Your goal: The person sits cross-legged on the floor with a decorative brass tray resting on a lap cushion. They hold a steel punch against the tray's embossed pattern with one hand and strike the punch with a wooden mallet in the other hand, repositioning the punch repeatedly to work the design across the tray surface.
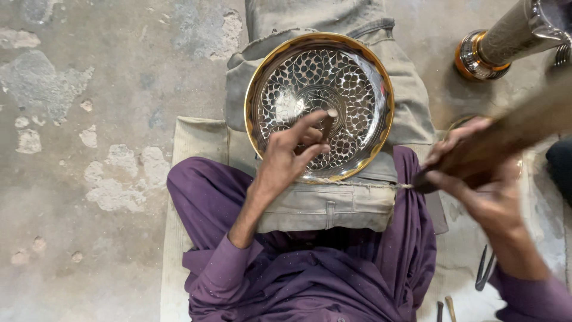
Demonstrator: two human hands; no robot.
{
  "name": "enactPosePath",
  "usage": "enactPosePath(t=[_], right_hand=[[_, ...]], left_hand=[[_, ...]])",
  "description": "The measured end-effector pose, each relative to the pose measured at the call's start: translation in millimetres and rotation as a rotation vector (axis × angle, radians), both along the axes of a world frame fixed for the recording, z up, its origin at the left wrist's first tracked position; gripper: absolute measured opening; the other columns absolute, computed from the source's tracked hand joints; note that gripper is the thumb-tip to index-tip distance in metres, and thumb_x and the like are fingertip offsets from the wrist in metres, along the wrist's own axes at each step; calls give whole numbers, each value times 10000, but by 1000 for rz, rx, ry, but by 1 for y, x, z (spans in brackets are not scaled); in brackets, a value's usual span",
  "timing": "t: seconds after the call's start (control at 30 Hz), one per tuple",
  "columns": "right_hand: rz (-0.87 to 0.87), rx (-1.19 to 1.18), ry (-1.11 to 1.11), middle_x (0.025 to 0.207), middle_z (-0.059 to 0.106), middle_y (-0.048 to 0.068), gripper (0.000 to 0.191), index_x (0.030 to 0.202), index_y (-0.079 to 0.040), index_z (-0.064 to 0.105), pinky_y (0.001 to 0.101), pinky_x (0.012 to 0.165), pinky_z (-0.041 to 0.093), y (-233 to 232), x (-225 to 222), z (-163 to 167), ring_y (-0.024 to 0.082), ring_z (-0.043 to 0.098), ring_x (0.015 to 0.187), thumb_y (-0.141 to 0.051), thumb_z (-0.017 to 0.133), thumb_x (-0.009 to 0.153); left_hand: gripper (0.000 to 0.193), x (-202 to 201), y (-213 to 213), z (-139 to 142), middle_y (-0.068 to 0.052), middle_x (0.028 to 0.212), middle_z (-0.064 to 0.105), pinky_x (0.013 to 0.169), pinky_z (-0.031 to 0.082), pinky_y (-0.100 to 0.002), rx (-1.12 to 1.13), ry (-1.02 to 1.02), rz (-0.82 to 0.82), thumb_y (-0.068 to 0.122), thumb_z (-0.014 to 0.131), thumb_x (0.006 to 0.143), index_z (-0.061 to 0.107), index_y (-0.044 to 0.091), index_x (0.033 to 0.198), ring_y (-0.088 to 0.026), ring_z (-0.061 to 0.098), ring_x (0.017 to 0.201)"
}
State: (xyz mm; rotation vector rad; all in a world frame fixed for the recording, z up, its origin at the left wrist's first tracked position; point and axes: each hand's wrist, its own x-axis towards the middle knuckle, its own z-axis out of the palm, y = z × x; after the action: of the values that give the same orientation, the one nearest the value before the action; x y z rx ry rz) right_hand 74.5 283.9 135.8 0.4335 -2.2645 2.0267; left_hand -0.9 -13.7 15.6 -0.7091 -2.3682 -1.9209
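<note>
Rough concrete floor (pixel 89 89), patched and pitted, fills the view, with a pale mat (pixel 190 143) laid on it where the person sits cross-legged in purple clothes. Folded grey cloth (pixel 333 206) lies over the lap and runs up past the mat's far edge. On that cloth rests a round metal bowl (pixel 363 77), silver inside with an engraved leaf pattern and a gold rim, tilted a little toward the camera.

Left hand (pixel 292 155) reaches into the bowl near its centre, fingers pinched together on a short dark punch (pixel 329 122) whose pale top shows above the thumb; its tip is hidden, so contact with the metal cannot be told. Right hand (pixel 476 173), just beyond the bowl's right rim, is wrapped tightly around a brown wooden mallet (pixel 518 128) that is blurred and slants up to the right.

At the mat's near right edge lie dark pliers (pixel 484 271) and two small tools (pixel 445 310). Toward the floor's far right corner stands a gold-banded metal piece (pixel 494 48), lying at a slant.
</note>
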Motion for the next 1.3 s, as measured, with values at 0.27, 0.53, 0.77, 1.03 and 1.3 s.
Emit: enactPosePath(t=[0.27, 0.53, 0.77, 1.03, 1.3], right_hand=[[61, 298, -121, 979, 698, 76, 250, 1065, -42, 623, 329, 883, 624, 5, -14, -56, 165, 713, 933, -26, 772, 865], [-86, 572, 140, 1163, 658, 118, 593, 1419, -3, 460, 331, 860, 569, 21, -23, -5, 181, 677, 1023, -174, 720, 914], [5, 1161, 15, 965, 733, 168, 745, 1396, -51, 544, 419, 735, 598, 19, -41, 10, 276, 740, 798, -264, 825, 740], [10, 1623, 326, 1083, 686, 64, 715, 1509, -217, 545, 305, 583, 601, 11, -58, 34, 169, 695, 712, -395, 776, 856], [5, 1576, 495, 1115, 701, 57, 726, 1568, -220, 515, 300, 604, 584, -5, -67, 64, 168, 679, 686, -273, 710, 871]], left_hand=[[436, 8, 14, -16, -102, 999, 804, 790, 703, -412, 20, -37, 135, 167, 750, 927, 609, 172, 1340, -235, 812, 901], [441, 7, 17, -19, -107, 978, 808, 804, 708, -406, 56, 4, 145, 151, 750, 931, 603, 158, 1347, -231, 817, 895], [437, 11, 23, -25, -101, 997, 804, 776, 714, -380, 59, 43, 211, 133, 717, 977, 546, 168, 1377, -229, 812, 900], [442, 17, 26, -23, -90, 997, 802, 780, 719, -377, 69, 26, 243, 118, 704, 967, 541, 183, 1373, -225, 811, 904], [434, 22, 26, -16, -85, 984, 794, 774, 723, -359, 89, -54, 244, 114, 714, 957, 549, 176, 1354, -219, 806, 915]])
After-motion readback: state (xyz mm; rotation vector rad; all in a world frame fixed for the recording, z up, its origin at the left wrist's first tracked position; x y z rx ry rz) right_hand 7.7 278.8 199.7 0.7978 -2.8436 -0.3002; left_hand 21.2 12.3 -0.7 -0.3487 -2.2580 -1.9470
